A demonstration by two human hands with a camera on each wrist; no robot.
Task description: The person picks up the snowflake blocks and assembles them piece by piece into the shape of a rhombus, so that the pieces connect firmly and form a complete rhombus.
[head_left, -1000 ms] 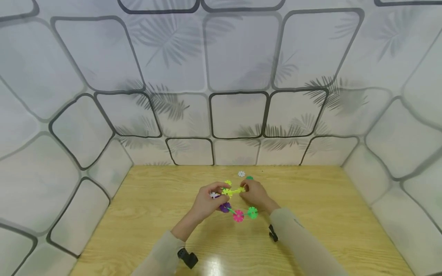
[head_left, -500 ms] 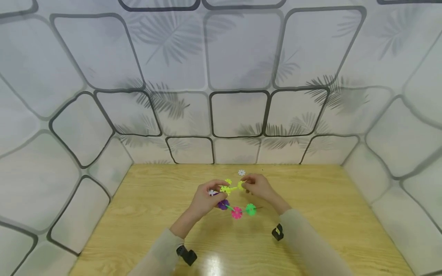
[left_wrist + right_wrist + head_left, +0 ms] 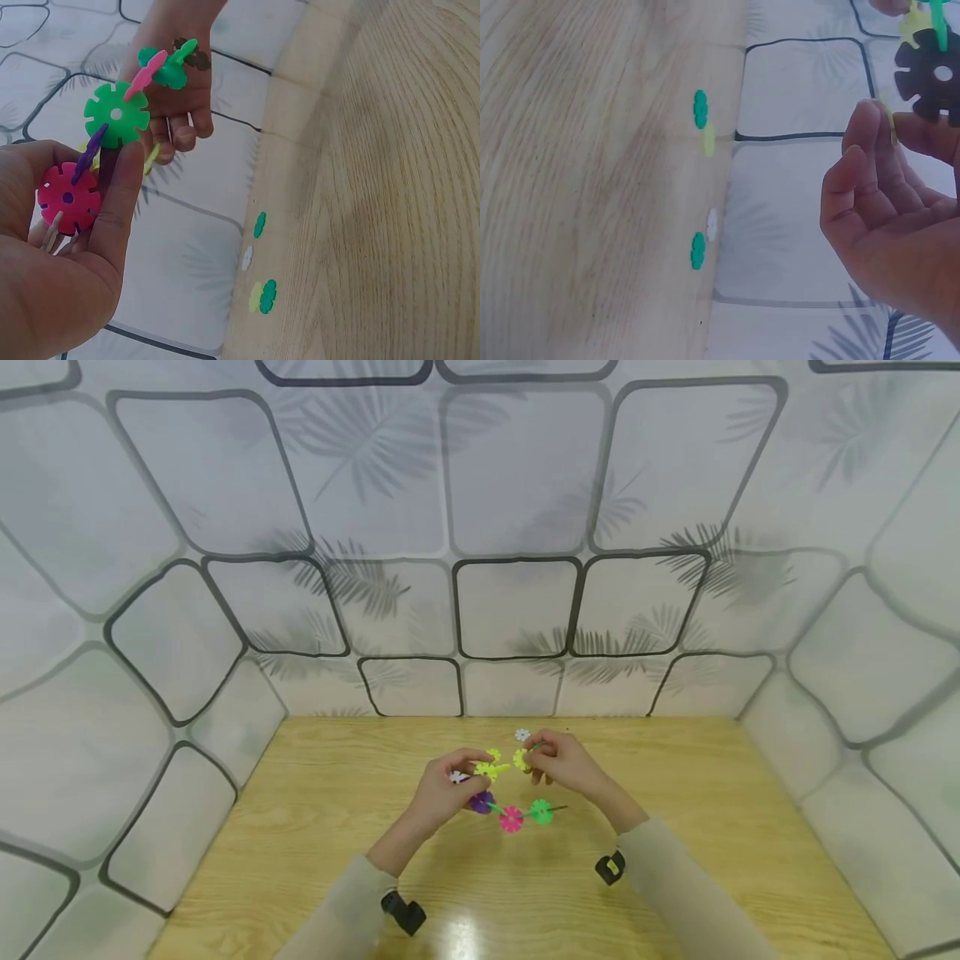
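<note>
My left hand [image 3: 442, 793] grips a chain of slotted plastic flower discs between thumb and fingers. Its purple disc [image 3: 482, 802], pink disc [image 3: 512, 819] and green disc [image 3: 542, 812] stretch out to the right, with a dark brown disc [image 3: 928, 75] at the end. A yellow disc [image 3: 486, 771] shows at the left fingertips, another yellow piece [image 3: 505, 767] edge-on beside it. My right hand [image 3: 566, 766] pinches a yellow disc [image 3: 891, 120] by its edge between thumb and fingertip, a small gap from the chain. The left palm hides part of the chain.
On the wooden table [image 3: 337, 827], toward the back wall, lie a loose white disc [image 3: 522, 735], a yellow disc [image 3: 492, 754] and two green ones, one a green disc [image 3: 698, 250]. A patterned cloth wall [image 3: 517, 610] encloses the back and sides.
My right hand has moved up and slightly right, its wrist swinging outward, with the yellow disc drawn a little away from the left hand's yellow pieces. The left hand keeps its hold, shifting slightly left.
</note>
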